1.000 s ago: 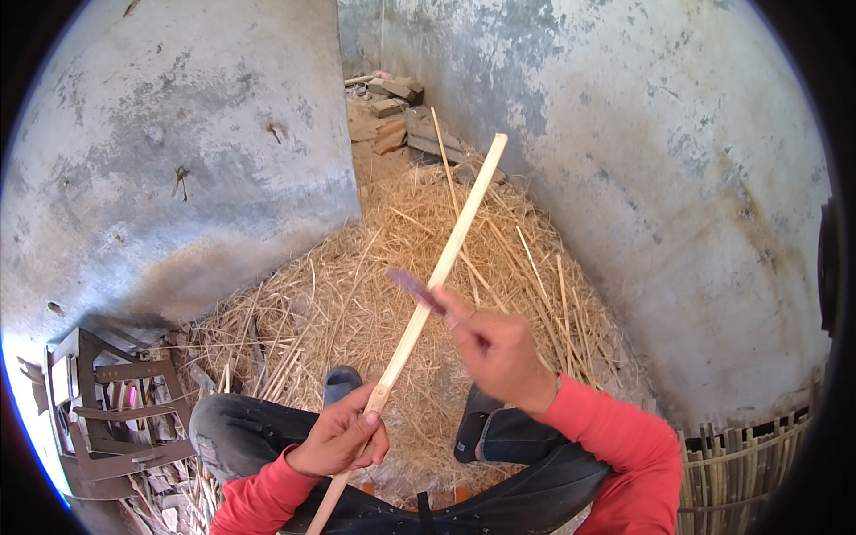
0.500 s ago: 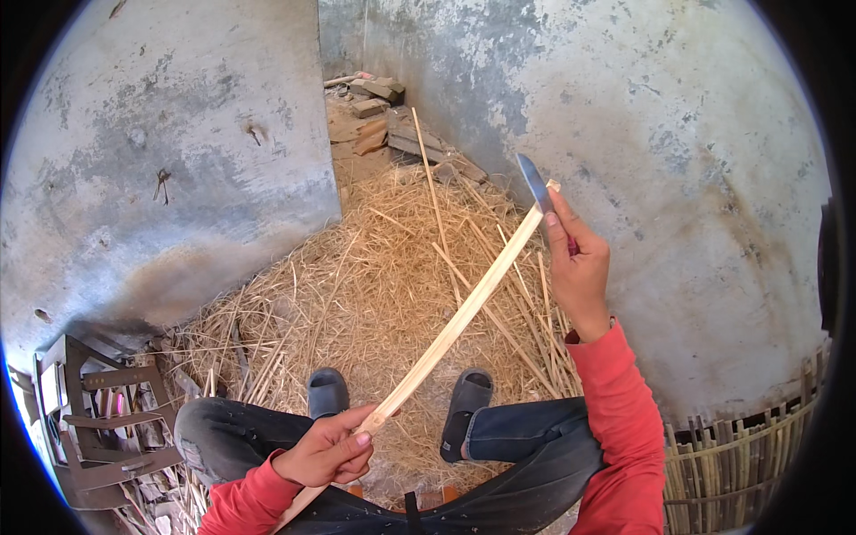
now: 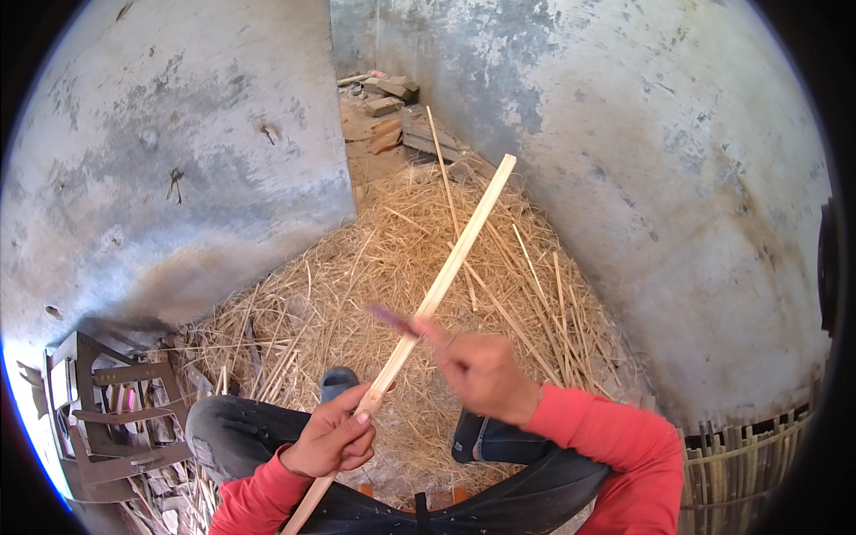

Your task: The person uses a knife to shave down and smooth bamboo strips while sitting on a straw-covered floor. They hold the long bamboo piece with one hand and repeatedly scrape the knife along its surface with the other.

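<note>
A long, pale bamboo strip (image 3: 459,254) slants from my lap up and away to the right. My left hand (image 3: 334,437) is wrapped round its lower part, thumb on top. Across the strip, a little above that grip, lies a knife (image 3: 392,318), its blade smeared by motion and pointing left. My right hand (image 3: 481,370) is closed on the knife's handle, beside the strip, with the fingers blurred. The handle itself is mostly hidden by the hand.
Shavings and thin strips (image 3: 406,223) cover the floor ahead, between two worn plaster walls (image 3: 642,178). Bricks (image 3: 388,94) lie in the far corner. A broken brown wooden frame (image 3: 134,374) stands at left; a woven bamboo basket (image 3: 744,468) is at right.
My right hand has come down along the strip with the knife, from near its far end to just above my left hand. The left hand keeps its grip.
</note>
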`<state>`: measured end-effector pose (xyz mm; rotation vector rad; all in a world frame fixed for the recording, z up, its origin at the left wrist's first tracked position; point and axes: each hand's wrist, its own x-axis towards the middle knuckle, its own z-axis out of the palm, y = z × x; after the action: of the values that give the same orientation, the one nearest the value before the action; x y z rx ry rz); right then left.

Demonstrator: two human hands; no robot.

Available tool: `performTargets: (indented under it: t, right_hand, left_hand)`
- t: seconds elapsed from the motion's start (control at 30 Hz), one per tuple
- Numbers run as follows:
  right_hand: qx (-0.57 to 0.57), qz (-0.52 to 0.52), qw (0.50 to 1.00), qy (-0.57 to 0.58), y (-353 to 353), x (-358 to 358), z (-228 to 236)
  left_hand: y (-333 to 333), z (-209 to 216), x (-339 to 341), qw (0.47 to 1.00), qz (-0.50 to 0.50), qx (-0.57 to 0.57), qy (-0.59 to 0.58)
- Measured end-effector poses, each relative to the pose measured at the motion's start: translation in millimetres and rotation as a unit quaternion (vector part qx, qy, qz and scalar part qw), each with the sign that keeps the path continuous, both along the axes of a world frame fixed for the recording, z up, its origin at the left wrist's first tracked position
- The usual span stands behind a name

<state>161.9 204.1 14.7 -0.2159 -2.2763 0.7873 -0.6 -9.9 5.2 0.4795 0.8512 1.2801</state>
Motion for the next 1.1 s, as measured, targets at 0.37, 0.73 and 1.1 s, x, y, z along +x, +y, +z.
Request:
performTargets:
  t: [0.37,0.73,1.1]
  right_hand:
    - [0.016,-0.144,0.989,0.029,43,-13,35]
    - [-0.031,-0.069,0.997,0.027,3,-9,12]
    - [0.049,-0.111,0.992,0.023,22,-11,41]
  left_hand:
    - [-3,-3,0,1.000,-0.011,0.025,-0.008]
    - [0,-3,5,1.000,-0.006,0.019,-0.018]
    - [0,3,0,0.998,0.007,0.063,-0.029]
